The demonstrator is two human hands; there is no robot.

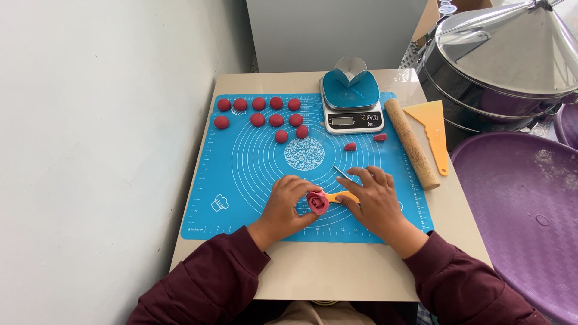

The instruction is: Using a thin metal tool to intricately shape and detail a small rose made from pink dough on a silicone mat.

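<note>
Cradling the pink dough rose (pixel 317 202) near the blue baking mat's (pixel 241 162) front edge, my left hand (pixel 288 204) cups it while my right hand (pixel 372 195) pinches an orange-handled tool (pixel 343 197). Soft, easily crushed; best held under its base.

Baking mat (pixel 253 174): blue, smooth, matt, silicone-like. Rose-shaped dough piece (pixel 317 202): pink-red, soft, matt. Dough balls (pixel 259 103): same matt red. Rolling pin (pixel 412 143): pale wood, grainy, unvarnished. Scraper (pixel 435 129): orange plastic, smooth. Scale (pixel 351 120): brushed metal body with a glossy blue top. Steamer (pixel 506 60): polished steel, mirror-bright. Tray (pixel 524 204): purple plastic, finely textured. Surface (pixel 337 271): beige, smooth, slight sheen. Sleeves (pixel 205 283): maroon knit cloth.
</note>
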